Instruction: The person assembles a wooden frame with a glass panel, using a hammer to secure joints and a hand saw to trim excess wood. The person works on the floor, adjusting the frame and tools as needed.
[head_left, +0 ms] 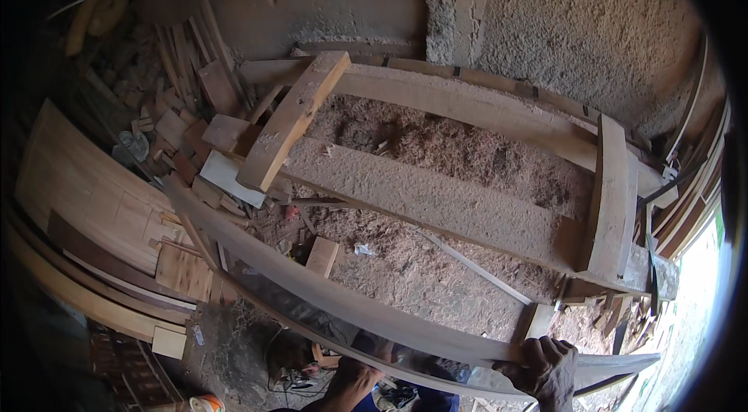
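Note:
Across the near side I hold a long, pale wooden frame (327,295) on edge, tilted, running from upper left to lower right. Between its two rails lies a dark, glossy pane that looks like glass. My right hand (547,367) is closed over the upper rail near the right end, knuckles up. Lower down and further left, my left hand (357,382) grips the bottom rail; its fingers are partly hidden by the frame. Beyond the frame, long sawdust-covered planks (421,186) lie under two thick crosspieces, one at the left (296,120) and one at the right (612,194).
Wood shavings (467,151) cover the floor between and around the planks. Offcuts (175,132) pile up at the back left, beside curved panels (101,209). A rough wall (569,15) rises behind. Bent strips (697,178) lean at the right, and cables lie near my feet.

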`<state>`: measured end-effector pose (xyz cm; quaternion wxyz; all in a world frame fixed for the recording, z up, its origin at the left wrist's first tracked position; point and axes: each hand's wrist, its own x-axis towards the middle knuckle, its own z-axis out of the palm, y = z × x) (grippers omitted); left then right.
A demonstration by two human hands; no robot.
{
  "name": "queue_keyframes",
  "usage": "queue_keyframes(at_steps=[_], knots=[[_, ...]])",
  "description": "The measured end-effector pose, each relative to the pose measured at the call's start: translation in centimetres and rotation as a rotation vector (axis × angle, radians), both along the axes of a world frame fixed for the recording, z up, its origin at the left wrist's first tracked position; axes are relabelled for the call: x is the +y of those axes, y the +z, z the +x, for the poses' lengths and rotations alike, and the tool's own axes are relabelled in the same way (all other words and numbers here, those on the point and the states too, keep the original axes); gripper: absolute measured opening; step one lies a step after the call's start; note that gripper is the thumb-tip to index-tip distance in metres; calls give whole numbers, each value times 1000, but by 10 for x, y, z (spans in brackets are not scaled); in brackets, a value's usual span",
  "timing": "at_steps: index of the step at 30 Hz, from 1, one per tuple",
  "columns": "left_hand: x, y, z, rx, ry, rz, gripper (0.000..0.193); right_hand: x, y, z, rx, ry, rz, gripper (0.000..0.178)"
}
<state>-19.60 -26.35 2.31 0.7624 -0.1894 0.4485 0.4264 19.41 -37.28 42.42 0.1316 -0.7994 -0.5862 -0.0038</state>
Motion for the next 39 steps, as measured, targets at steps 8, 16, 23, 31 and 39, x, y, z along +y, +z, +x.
queue_keyframes(at_steps=[8,16,23,31,39], knots=[[36,231,96,173,-10,81,39,33,127,82,147,-22,16,31],[117,296,159,280,-210,176,47,144,125,201,123,-139,-225,75],[215,277,217,372,-394,229,54,247,69,286,92,-36,-69,57],[302,270,309,374,-534,263,58,368,-31,369,143,-6,-91,23],[343,266,345,359,-568,261,62,445,-68,407,195,3,-215,52]])
